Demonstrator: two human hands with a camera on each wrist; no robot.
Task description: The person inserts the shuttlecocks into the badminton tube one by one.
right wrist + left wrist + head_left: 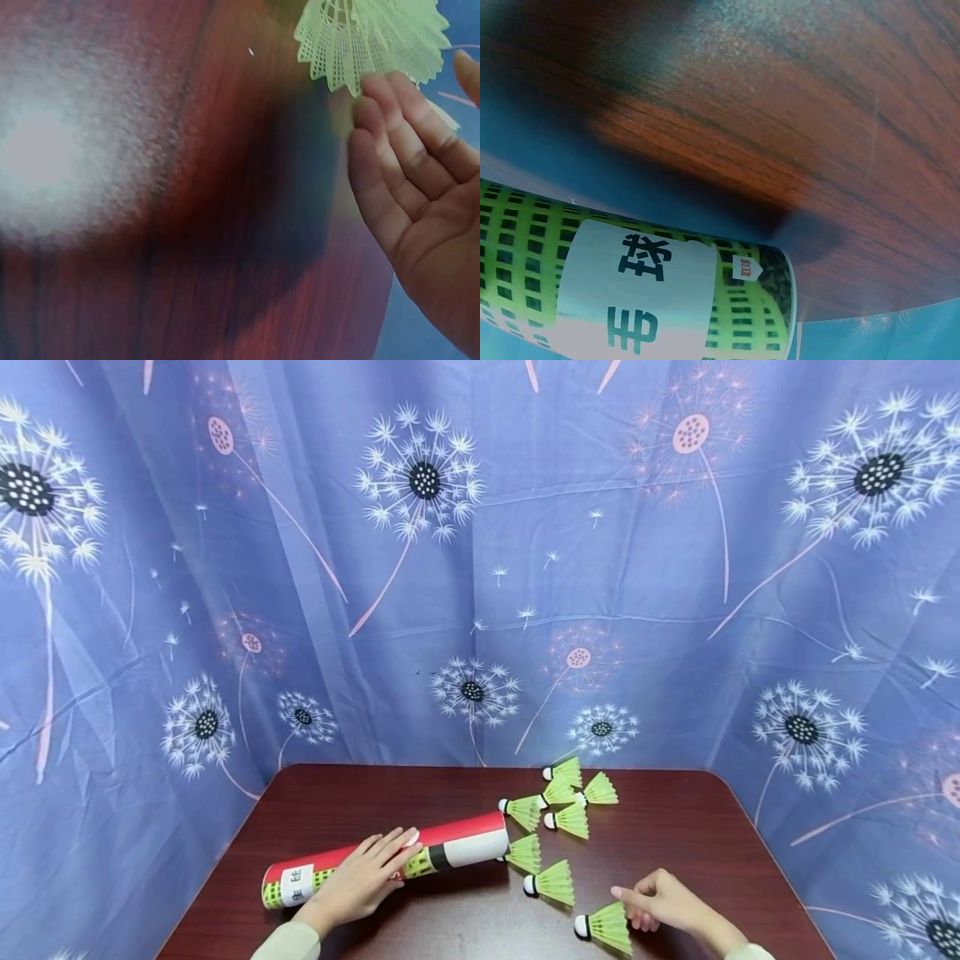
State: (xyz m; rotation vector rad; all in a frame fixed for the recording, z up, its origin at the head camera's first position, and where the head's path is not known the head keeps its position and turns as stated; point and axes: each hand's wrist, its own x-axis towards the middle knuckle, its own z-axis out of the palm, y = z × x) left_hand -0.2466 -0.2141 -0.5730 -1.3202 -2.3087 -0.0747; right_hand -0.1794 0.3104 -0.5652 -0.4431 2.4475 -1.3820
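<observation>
A red, white and yellow-green shuttlecock tube [468, 842] lies on its side, slanting across the left and middle of the table. My left hand [365, 875] rests on it with the fingers laid over its top. In the left wrist view the printed tube [637, 289] shows its left end; the hand is out of that view. Beside my right hand [663, 906] lies a yellow shuttlecock [609, 928], its white cork facing left. In the right wrist view the right hand's loosely bent fingers [405, 135] are by the shuttlecock's skirt [360, 45]; whether they touch is unclear.
More yellow shuttlecocks lie right of the tube: one at mid-table [553, 885], one by the tube's right end [525, 853] with its cork partly hidden, and several grouped [568, 820] toward the back edge. A blue dandelion-print curtain [472, 568] surrounds the dark wooden table [697, 827].
</observation>
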